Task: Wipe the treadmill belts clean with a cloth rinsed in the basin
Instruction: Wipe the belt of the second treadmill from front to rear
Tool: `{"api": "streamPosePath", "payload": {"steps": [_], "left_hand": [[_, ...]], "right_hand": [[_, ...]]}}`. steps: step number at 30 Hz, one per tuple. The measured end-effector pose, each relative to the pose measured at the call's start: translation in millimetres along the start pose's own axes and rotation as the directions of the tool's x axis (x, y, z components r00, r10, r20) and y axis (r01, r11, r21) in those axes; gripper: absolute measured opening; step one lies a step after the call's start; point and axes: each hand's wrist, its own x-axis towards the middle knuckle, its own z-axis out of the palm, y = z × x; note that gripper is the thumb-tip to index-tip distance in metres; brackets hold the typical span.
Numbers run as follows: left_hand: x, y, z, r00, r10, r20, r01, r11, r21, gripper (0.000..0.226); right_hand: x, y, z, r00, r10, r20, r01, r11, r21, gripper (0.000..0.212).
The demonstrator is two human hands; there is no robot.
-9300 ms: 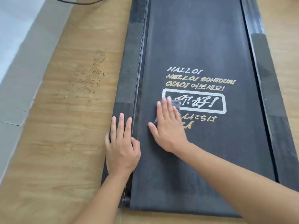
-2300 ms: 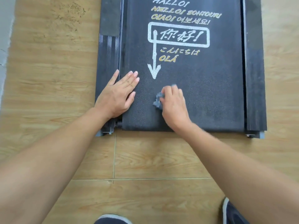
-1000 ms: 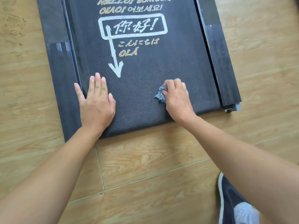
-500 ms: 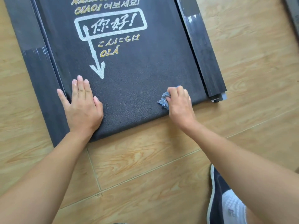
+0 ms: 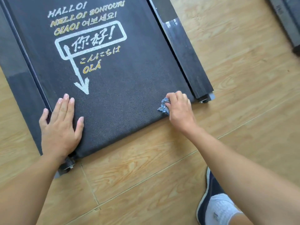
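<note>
Moved: your right hand (image 5: pixel 178 109) has dragged the cloth (image 5: pixel 164 106) across the belt (image 5: pixel 113 98) to its near right corner, just beside the side rail (image 5: pixel 186 51).
Belt: near end looks wiped edge to edge; I'd judge this pass nearly done.
Left hand (image 5: pixel 60 127): flat, fingers straight, pressing near left corner.
Right hand: fingers curled round the bunched cloth, on the belt.
Basin: not in view; rinse is probably due.
</note>
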Motion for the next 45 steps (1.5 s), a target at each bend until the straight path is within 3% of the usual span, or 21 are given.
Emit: {"api": "streamPosePath", "payload": {"steps": [5, 9, 12, 16, 19, 24, 27, 30, 33, 37, 39, 41, 45], "left_hand": [[1, -3, -1, 1.0, -0.002, 0.014, 0.001, 1.0, 0.014, 0.069], [-1, -6, -1, 1.0, 0.005, 0.015, -0.005, 1.0, 0.015, 0.069], [0, -4, -1, 1.0, 0.001, 0.018, -0.001, 1.0, 0.014, 0.069], [1, -5, 0, 1.0, 0.0, 0.007, 0.0, 1.0, 0.021, 0.068], [2, -6, 2, 1.0, 0.012, 0.0, -0.012, 1.0, 0.016, 0.068], [0, -11, 5, 1.0, 0.022, -0.005, -0.022, 0.999, 0.023, 0.066], [-1, -13, 7, 1.0, 0.021, -0.019, -0.02, 1.0, 0.009, 0.066], [-1, -12, 8, 0.999, 0.028, -0.021, -0.027, 1.0, 0.002, 0.067], [1, -10, 8, 0.999, 0.033, -0.02, -0.033, 0.999, 0.002, 0.067], [3, -10, 12, 0.998, 0.048, 0.029, -0.05, 0.997, 0.059, 0.07], [13, -20, 8, 0.984, 0.155, 0.086, -0.165, 0.978, 0.126, 0.073], [26, -36, 0, 0.951, 0.287, 0.113, -0.303, 0.94, 0.159, 0.072], [25, -47, -3, 0.964, 0.262, 0.031, -0.264, 0.961, 0.084, 0.06]], "right_hand": [[60, 7, -12, 0.998, 0.06, -0.035, -0.061, 0.997, -0.045, 0.018], [10, 21, -12, 0.99, 0.121, -0.075, -0.119, 0.993, 0.019, 0.027], [7, 29, -20, 0.989, 0.146, -0.03, -0.145, 0.989, 0.031, 0.019], [5, 23, -14, 0.963, 0.21, -0.168, -0.209, 0.978, 0.025, 0.046], [-20, 12, 4, 0.951, 0.223, -0.214, -0.221, 0.975, 0.031, 0.052], [-19, 11, 4, 0.925, 0.219, -0.311, -0.174, 0.971, 0.164, 0.046], [-15, 12, -8, 0.904, 0.239, -0.356, -0.197, 0.969, 0.15, 0.041], [-6, 13, -11, 0.915, 0.245, -0.319, -0.197, 0.965, 0.175, 0.04], [-1, 18, -8, 0.916, 0.259, -0.306, -0.192, 0.953, 0.233, 0.027], [1, 8, -9, 0.899, 0.358, -0.252, -0.277, 0.911, 0.307, 0.023], [-10, -14, -3, 0.923, 0.328, -0.199, -0.257, 0.914, 0.313, 0.021], [-26, -53, 10, 0.965, 0.21, -0.157, -0.152, 0.937, 0.315, 0.02], [-60, -171, 58, 0.998, -0.045, -0.042, 0.056, 0.942, 0.332, 0.02]]}}
